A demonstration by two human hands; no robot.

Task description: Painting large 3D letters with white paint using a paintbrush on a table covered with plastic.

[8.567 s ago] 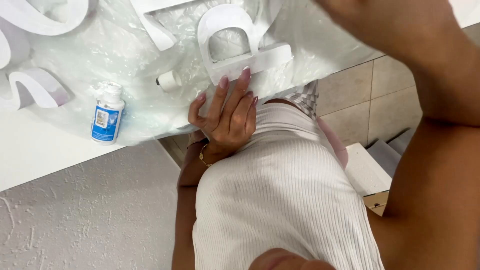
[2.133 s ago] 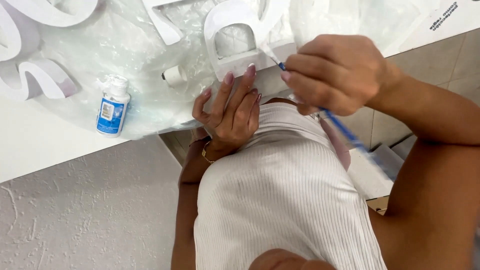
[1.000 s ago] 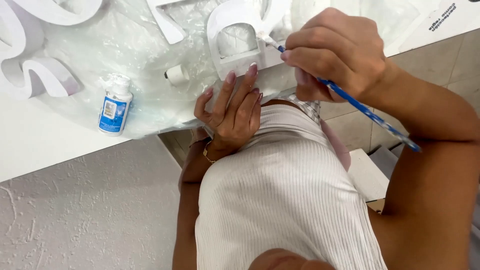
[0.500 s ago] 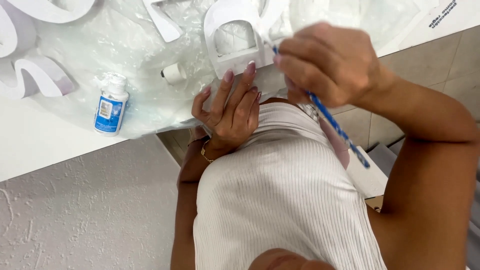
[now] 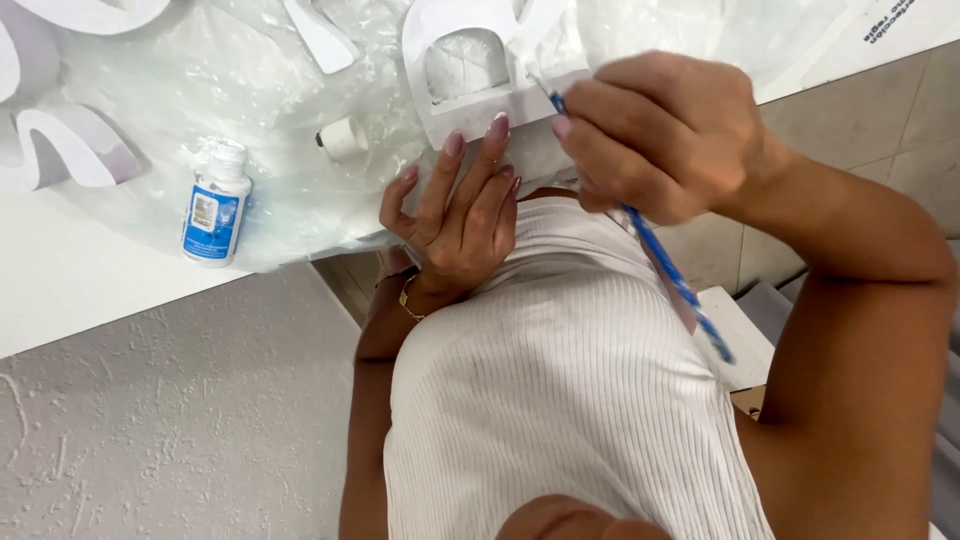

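While the left hand [image 5: 455, 225] lies flat, steadying the white letter [image 5: 470, 60] on the plastic-covered bench [image 5: 70, 290], the right hand [image 5: 660, 135], clamped on a blue brush [image 5: 675, 280], paints its lower edge; other letters [image 5: 75, 145] wait nearby.

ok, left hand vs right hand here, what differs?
The left hand lies flat and open, its fingers spread against the white letter; the right hand is curled shut around a blue brush. Left holds nothing, right holds a tool. Both sit by the same letter.
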